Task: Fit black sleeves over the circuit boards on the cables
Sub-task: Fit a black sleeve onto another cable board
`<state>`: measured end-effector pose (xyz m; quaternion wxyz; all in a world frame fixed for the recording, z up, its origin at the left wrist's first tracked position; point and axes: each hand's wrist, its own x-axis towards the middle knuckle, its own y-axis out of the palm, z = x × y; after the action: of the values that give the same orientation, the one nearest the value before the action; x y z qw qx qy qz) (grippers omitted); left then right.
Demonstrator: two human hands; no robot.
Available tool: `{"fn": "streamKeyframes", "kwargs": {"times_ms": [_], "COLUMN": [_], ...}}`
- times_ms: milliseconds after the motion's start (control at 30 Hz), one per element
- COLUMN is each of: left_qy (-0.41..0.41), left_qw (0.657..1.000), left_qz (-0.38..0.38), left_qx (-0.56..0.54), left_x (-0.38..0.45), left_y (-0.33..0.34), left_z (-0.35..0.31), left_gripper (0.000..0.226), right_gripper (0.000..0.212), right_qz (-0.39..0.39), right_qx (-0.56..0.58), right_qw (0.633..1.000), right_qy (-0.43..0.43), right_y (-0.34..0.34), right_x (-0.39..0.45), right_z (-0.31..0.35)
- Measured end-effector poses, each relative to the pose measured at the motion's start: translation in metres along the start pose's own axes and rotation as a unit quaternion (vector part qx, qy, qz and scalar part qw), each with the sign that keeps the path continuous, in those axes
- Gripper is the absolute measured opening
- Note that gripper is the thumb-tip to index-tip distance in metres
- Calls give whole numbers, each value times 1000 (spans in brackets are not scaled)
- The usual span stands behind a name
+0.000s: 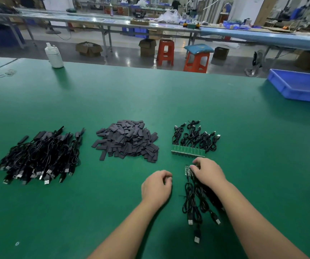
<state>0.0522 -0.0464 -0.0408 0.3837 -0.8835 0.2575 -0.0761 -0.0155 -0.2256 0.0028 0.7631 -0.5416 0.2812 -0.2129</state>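
A heap of flat black sleeves (pixel 127 140) lies mid-table. To its right a row of green circuit boards (pixel 187 151) with coiled black cables (pixel 195 137) sits in a strip. My right hand (pixel 207 171) pinches a small bunch of circuit boards (pixel 187 170) whose cables (pixel 197 202) trail toward me, USB plugs at the ends. My left hand (pixel 157 186) hovers just left of them, fingers curled, with nothing visible in it. On the left lies a pile of sleeved cables (pixel 38 156).
The green table (pixel 113 94) carries a white plastic bottle (pixel 54 56) at the far left, rubber bands (pixel 8 72) near it, and a blue bin (pixel 300 86) at the far right. Red stools and cardboard boxes stand on the floor beyond.
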Motion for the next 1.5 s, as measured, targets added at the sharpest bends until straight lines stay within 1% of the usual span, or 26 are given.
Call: {"fn": "streamKeyframes", "kwargs": {"times_ms": [67,133,233,300,333,400,567,667,800,933,1133,1333,1500], "left_qy": [-9,-24,-40,-49,-56,-69,-85,-85,-101,-120,-138,-167,-174], "left_qw": [1000,1000,999,998,997,997,996,996,995,992,990,985,985], "left_qz": [5,14,26,37,38,31,18,19,23,35,32,32,15], "left_qx": [1,1,13,26,31,35,15,15,4,-18,-13,-1,-4], "left_x": [0,1,4,6,8,9,9,10,13,17,20,22,20], "left_y": [1,1,1,0,0,-1,-2,-4,-5,-6,-7,-7,-4], "left_z": [-3,-7,-12,-14,-14,-14,-12,-11,-12,-12,-14,-19,-24], "left_gripper": [24,34,47,48,42,31,43,45,40,29,32,42,34], "right_gripper": [23,16,10,10,10,11,12,13,17,20,22,23,24], "right_qz": [30,33,43,52,54,49,40,32,-3,-21,-50,-58,-70], "right_qx": [63,107,140,150,151,152,141,101,49,39,43,42,26], "right_qw": [998,994,989,986,986,985,988,992,996,996,995,996,996], "right_qy": [9,5,-21,-43,-53,-61,-56,-68,-79,-82,-74,-61,-48], "right_y": [0,1,5,9,11,14,14,12,12,15,22,27,30], "right_x": [1,2,-2,-5,-6,-9,-11,-13,-16,-18,-18,-17,-18], "right_z": [-4,-1,14,26,31,39,44,45,50,54,56,56,58]}}
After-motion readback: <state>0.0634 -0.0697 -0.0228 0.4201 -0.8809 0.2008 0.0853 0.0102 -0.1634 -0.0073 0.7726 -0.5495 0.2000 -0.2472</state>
